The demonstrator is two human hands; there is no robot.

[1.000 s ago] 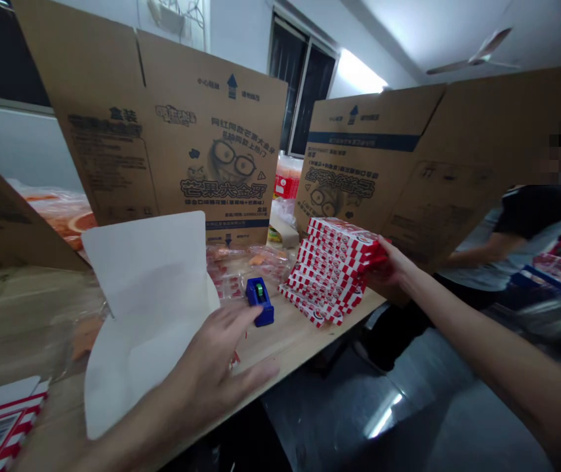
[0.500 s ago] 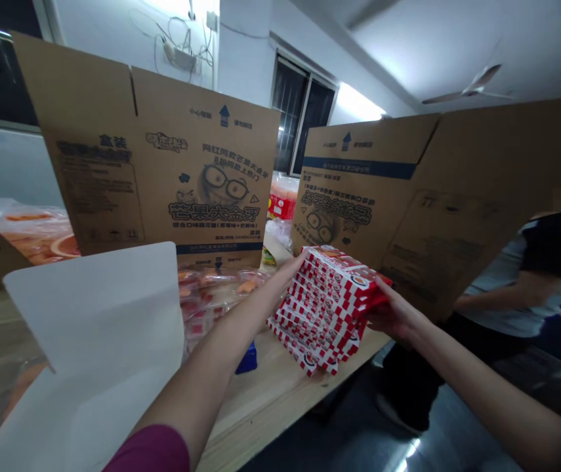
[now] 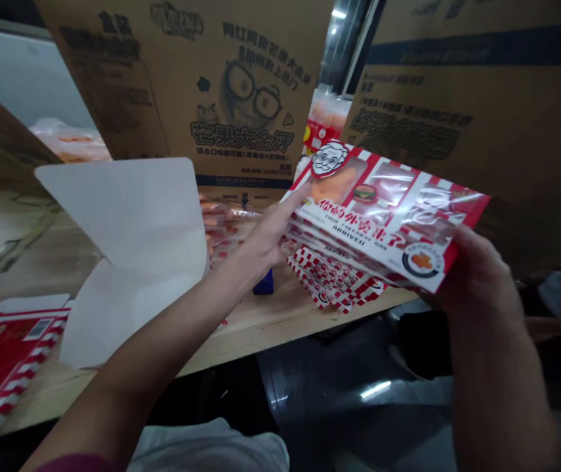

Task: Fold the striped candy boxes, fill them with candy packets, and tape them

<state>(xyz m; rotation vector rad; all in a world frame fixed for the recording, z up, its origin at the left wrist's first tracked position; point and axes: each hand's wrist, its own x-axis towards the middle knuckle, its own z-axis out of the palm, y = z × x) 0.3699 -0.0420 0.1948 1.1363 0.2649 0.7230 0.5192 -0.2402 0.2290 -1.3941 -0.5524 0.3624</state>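
Between my two hands is a small stack of red-and-white snack boxes [image 3: 359, 223] with clear windows, tilted so the printed top one faces me. My left hand [image 3: 277, 229] grips the stack's left end, fingers closed round its edge. Closed on the right end is my right hand [image 3: 477, 262], some of its fingers hidden behind the boxes. Below them, more checkered red-and-white boxes [image 3: 332, 278] lie in a skewed pile on the wooden table [image 3: 241, 337].
Large printed cartons [image 3: 172, 98] [image 3: 506, 131] stand along the back. A bent white sheet [image 3: 127, 223] rises at left, near a flat red striped box [image 3: 4, 360]. Clear-wrapped packs [image 3: 218, 229] and a blue object [image 3: 264, 282] lie mid-table. Another person's forearm [image 3: 550, 326] shows at right.
The upper boxes have been lifted off the pile and tipped toward me, leaving the lower ones on the table. My view has swung downward, bringing the red striped box into sight.
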